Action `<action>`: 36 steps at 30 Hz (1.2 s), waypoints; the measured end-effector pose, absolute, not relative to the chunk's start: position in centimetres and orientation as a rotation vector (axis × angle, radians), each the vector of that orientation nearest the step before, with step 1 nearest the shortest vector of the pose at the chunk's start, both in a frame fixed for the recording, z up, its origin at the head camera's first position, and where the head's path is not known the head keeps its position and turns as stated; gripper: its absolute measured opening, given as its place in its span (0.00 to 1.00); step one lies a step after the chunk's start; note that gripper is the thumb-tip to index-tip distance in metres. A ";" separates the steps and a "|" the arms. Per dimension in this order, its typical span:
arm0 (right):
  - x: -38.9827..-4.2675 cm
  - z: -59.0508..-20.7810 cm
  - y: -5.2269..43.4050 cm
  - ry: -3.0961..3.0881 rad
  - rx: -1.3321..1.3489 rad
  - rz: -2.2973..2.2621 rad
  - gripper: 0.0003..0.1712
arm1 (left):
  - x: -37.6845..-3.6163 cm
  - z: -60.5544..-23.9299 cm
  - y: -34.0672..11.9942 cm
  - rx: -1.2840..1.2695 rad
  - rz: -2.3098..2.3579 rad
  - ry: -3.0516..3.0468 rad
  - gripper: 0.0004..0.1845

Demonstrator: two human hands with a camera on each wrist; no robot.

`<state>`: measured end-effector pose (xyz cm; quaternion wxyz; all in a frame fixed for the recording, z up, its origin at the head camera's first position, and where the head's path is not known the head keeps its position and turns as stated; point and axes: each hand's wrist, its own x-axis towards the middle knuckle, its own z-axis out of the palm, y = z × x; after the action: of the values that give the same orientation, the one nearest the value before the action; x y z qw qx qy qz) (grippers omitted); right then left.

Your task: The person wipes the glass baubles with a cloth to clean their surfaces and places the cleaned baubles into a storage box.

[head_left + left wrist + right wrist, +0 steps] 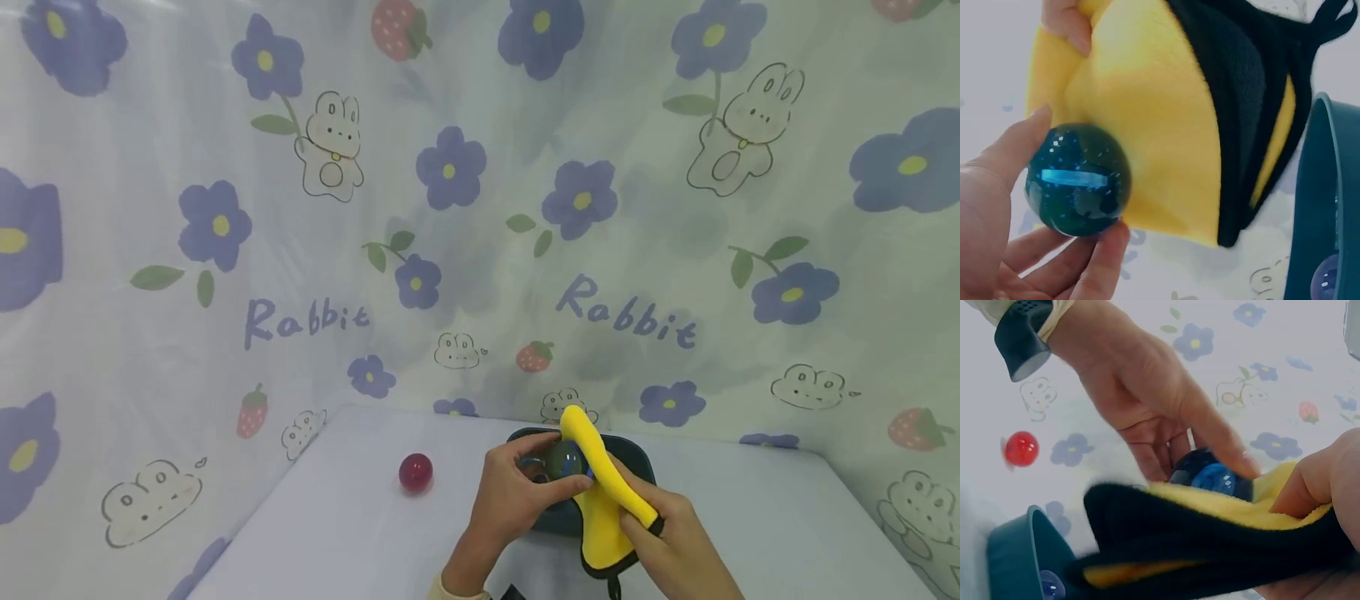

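Observation:
My left hand (504,496) grips a dark, glossy see-through ball (1079,187) between thumb and fingers. In the left wrist view the ball looks deep teal with a bright blue reflection across it. My right hand (675,533) pinches a folded cloth (606,533), yellow on one face and dark grey on the other, with black edging and a hanging loop. The yellow face lies right against the ball's side. Both hands are over the near part of a dark teal tub (641,462) in the head view. The cloth hides part of the right fingers.
A red ball (416,473) sits on the white tabletop (322,533) left of the tub. Inside the tub lies a purplish clear ball (1052,585). Behind the table hangs a curtain (480,250) printed with flowers and rabbits.

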<state>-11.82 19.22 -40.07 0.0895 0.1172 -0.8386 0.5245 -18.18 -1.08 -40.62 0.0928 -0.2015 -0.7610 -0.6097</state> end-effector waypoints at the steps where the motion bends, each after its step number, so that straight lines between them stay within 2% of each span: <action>1: -11.7 -40.0 19.1 -2.492 0.345 1.533 0.36 | -18.2 -40.7 -1.1 -0.603 -1.811 -2.267 0.29; 10: -11.8 -40.5 18.8 -2.353 0.568 1.242 0.46 | -18.5 -40.8 -1.1 -0.768 -1.765 -2.268 0.22; 18: -12.3 -41.0 18.7 -2.282 0.685 1.111 0.50 | -18.3 -40.5 -1.3 -0.884 -1.755 -2.271 0.18; 25: -12.7 -41.0 19.2 -2.247 0.737 1.136 0.45 | -17.8 -40.1 -1.3 -0.993 -1.707 -2.266 0.18; 36: -13.1 -41.1 20.3 -2.322 0.635 1.517 0.33 | -17.3 -39.9 -1.1 -1.076 -1.736 -2.164 0.27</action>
<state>-13.13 20.31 -41.14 0.1476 0.2207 -0.8071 0.5273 -17.31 -1.12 -39.87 0.0828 -0.3603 -0.7247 -0.5815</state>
